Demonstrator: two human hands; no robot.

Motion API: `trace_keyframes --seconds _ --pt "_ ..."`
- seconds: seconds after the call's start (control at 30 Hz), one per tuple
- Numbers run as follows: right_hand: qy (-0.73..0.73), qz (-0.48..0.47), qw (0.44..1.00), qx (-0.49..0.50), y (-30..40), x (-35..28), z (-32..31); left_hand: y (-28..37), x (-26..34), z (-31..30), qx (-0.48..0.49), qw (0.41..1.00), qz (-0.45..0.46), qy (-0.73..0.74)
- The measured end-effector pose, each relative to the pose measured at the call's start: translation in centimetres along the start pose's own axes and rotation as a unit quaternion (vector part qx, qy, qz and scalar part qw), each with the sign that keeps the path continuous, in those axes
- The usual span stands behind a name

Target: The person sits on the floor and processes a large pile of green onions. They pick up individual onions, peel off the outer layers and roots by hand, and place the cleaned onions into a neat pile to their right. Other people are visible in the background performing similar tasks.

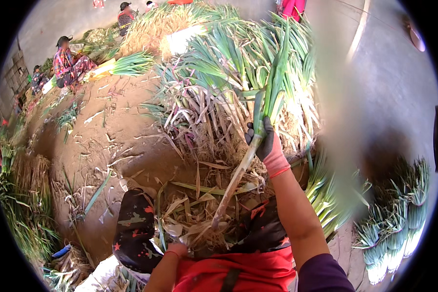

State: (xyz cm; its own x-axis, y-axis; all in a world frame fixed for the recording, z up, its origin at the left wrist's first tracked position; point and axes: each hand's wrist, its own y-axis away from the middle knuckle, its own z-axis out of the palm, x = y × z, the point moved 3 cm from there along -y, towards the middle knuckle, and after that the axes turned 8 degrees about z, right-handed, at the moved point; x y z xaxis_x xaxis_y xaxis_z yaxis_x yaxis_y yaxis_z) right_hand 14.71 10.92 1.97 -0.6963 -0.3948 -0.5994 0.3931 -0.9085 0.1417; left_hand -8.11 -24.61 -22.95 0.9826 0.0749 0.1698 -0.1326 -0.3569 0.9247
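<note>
My right hand (264, 140), in a dark-palmed glove with a pink cuff, grips one long Welsh onion (241, 168) where the leaves fan out from the stalk. The green leaves point up and away from me, and the root end hangs down between my knees. Low by my lap is my left hand (177, 249), its pink cuff showing and its fingers hard to make out among the dry husks. Peeled leaves and papery skins (189, 215) lie heaped between my legs. Straight ahead, a large pile of unpeeled Welsh onions (219, 91) rises, roots towards me.
Trimmed onions (323, 193) lie at my right, with tied bundles (390, 219) farther right. More onions (25, 204) stand along the left edge. Scraps litter the dirt floor (106, 146). A person (67, 64) sits at the far left near a bundle (131, 65); others sit farther back.
</note>
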Motion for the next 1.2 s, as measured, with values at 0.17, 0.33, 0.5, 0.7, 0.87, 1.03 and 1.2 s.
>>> trace_keyframes --seconds 0.17,0.33,0.5,0.7,0.87,1.03,1.2 --pt "0.027 -0.001 0.998 -0.061 -0.5 1.3 1.9 6.5 4.6 -13.5 0.493 0.690 0.185 0.497" --pt "0.006 -0.001 0.995 -0.103 1.0 2.5 5.4 7.4 11.6 -20.0 0.642 0.640 0.215 0.363" --pt "-0.048 0.030 0.992 -0.116 2.4 2.0 6.6 7.7 11.9 -20.8 0.430 0.593 0.322 0.600" --pt "-0.025 0.043 0.994 -0.096 0.8 2.3 4.1 8.4 11.7 -20.1 0.232 0.540 0.339 0.734" --pt "-0.049 0.002 0.996 -0.068 -0.2 3.0 3.4 11.8 12.6 -25.9 0.555 0.522 0.362 0.537" --pt "-0.024 0.080 0.984 -0.154 0.5 3.7 4.3 11.6 14.6 -32.1 0.556 0.359 0.456 0.595" --pt "-0.047 0.047 0.996 -0.064 0.6 4.1 4.1 9.9 14.1 -32.4 0.579 0.356 0.434 0.591"
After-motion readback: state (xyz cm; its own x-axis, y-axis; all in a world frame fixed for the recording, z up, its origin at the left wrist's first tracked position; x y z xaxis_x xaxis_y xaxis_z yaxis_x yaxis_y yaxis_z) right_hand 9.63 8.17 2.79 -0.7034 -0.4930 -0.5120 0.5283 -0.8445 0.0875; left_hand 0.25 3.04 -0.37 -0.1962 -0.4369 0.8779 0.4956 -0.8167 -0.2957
